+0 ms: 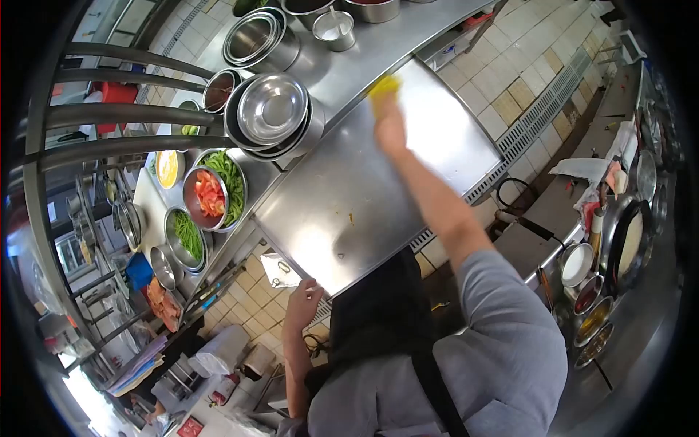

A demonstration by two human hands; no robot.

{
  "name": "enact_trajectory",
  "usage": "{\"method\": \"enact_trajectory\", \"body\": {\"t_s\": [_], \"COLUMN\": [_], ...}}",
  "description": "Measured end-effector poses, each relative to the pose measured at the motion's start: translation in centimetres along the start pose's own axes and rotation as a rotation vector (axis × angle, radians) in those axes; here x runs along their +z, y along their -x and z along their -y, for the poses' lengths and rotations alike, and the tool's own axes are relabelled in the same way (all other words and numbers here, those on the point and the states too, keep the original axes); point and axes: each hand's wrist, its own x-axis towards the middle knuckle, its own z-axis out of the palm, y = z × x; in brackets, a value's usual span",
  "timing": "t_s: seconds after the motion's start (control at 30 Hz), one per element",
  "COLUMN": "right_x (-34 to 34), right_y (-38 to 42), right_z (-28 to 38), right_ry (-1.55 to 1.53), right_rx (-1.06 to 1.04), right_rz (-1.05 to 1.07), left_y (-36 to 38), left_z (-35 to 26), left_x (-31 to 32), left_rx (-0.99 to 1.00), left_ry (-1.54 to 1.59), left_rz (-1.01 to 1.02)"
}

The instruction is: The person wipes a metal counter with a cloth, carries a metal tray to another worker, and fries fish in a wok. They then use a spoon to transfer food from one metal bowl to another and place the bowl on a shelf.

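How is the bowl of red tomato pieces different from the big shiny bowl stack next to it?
The tomato bowl is full of red pieces; the top bowl of the stack is empty. The tomato bowl is smaller and sits among bowls of green vegetables; the stack sits nearer the right hand holding a yellow cloth. Both are round, shiny metal.

1. One yellow cloth, under one hand.
2. One steel worktop.
3. One stack of empty steel mixing bowls; a second, smaller stack.
4. Two bowls of green vegetables.
5. One bowl of red tomato pieces.
6. One bowl of yellow contents.
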Motion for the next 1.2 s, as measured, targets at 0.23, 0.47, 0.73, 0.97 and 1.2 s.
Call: {"method": "enact_trajectory", "body": {"t_s": [0.23,0.47,0.73,0.97,1.2], "right_x": [-1.9,-25.8,-11.1,6.4,-1.0], "right_y": [8.7,5.0,6.3,13.0,10.6], "right_z": [-0.6,-1.0,4.3,2.0,2.1], "right_ry": [0.547,1.046,0.79,0.7,0.601], "right_rx": [-0.822,-0.264,-0.015,-0.414,-0.179], "right_rz": [0.568,0.288,0.122,0.439,0.292], "left_y": [-2.5,-2.3,-2.1,-2.0,0.9], "left_z": [1.5,7.6,8.0,7.3,11.9], "left_x": [1.4,0.9,0.2,1.1,0.7], "left_rx": [0.142,0.062,0.119,0.032,0.025], "left_ry": [-0.044,0.018,0.015,-0.054,0.093], "left_rz": [-0.004,-0.01,-0.07,-0.021,-0.17]}}
